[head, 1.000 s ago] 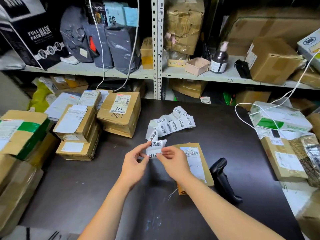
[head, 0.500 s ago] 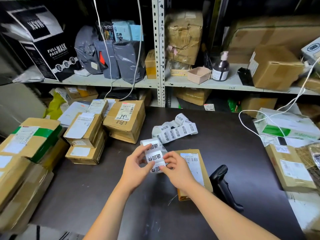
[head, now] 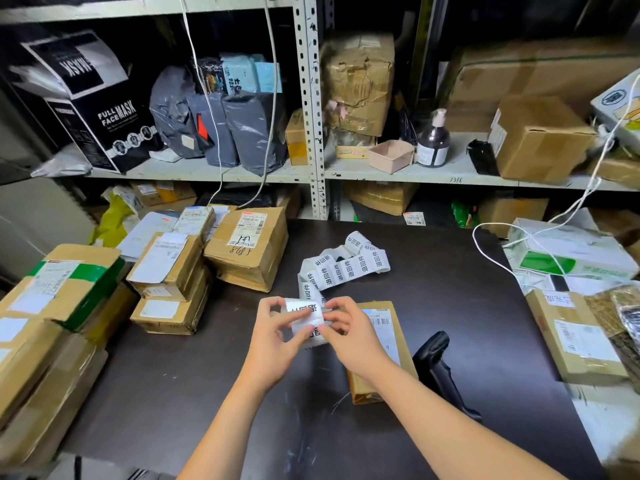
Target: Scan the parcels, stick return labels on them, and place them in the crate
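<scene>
A person handles return labels at a dark brown tabletop (head: pixel 450 299) in a crowded stockroom. At far left, a large brown cardboard box banded with green tape (head: pixel 69 282) rests on a heap of other cartons. Beside it stands a stack of small brown cardboard parcels (head: pixel 166 271), and just to its right a squat brown cardboard box with a handwritten number (head: pixel 247 251). Above them, a grey metal shelf (head: pixel 398 174) carries a black carton printed "FULL FACE MASK" (head: pixel 104 133) and grey plastic mailer bags (head: pixel 225 129).

At centre, the left hand (head: pixel 273 341) pinches the left edge of the near end of a white paper strip of return labels (head: pixel 341 268), thumb and fingertips closed on the paper. The right hand (head: pixel 349 337) pinches the same end from the right, fingers curled onto it. The rest of the strip trails away in loose folds on the tabletop behind the hands.

Partly under the right hand and wrist, a flat brown cardboard parcel with a white barcode label (head: pixel 398 344) lies on the tabletop. Just right of it, a black handheld barcode scanner (head: pixel 433 355) lies on the table, apart from both hands. At the right edge sit a white carton with a green patch (head: pixel 571 258) and, nearer the camera, a brown cardboard parcel bearing a white shipping label (head: pixel 575 337).
</scene>
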Demonstrator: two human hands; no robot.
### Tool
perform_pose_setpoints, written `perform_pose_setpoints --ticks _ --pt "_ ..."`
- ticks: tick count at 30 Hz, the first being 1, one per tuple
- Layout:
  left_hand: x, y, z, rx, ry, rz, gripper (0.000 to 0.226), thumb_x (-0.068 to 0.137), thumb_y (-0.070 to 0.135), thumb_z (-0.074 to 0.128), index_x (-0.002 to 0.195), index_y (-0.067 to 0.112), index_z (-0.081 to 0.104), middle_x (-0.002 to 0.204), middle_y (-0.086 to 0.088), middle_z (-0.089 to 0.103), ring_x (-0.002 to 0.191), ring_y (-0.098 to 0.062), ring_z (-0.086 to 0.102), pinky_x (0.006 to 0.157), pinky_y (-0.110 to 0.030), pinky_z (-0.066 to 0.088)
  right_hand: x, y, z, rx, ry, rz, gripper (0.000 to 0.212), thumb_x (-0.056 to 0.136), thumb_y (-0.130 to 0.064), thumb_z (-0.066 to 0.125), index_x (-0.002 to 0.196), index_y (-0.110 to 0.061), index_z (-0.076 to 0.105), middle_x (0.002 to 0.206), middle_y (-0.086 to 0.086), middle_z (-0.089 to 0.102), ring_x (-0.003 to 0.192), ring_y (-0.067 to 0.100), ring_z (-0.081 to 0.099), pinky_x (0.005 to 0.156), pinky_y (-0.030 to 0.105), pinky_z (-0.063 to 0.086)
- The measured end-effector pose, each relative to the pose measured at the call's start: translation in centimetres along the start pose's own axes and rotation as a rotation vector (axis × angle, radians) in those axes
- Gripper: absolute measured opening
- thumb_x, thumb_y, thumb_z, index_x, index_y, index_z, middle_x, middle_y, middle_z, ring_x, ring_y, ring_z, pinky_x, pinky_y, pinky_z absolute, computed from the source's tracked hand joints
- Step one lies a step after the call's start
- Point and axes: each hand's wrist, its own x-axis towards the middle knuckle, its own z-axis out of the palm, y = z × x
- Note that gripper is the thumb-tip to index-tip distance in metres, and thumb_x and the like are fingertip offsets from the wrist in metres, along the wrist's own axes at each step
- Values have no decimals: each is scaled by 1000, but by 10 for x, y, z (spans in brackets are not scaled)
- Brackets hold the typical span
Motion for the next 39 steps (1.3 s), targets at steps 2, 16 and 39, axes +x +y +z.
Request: perform_pose_setpoints --ticks 2,16,39 --pt "-3 0 -1 77 -1 29 28 85 24 82 113 29 77 119 5 40 101 -2 51 85 -11 42 -1 -2 0 -32 -18 1 35 94 -12 69 103 -44 58 102 -15 73 93 10 70 82 24 57" --pt "-6 -2 -5 235 -119 112 8 97 32 67 94 34 74 93 20 68 99 -8 59 87 -35 46 -11 -16 3 -248 -71 -64 26 99 -26 65 102 -46 49 97 -15 75 93 0 65 78 19 47" --pt "6 -15 -22 -222 417 -143 15 99 20 63 95 34 66 86 8 68 80 -9 62 71 -15 48 13 16 21 -334 67 90 19 95 -14 68 105 -26 57 98 -6 67 87 5 62 71 15 46"
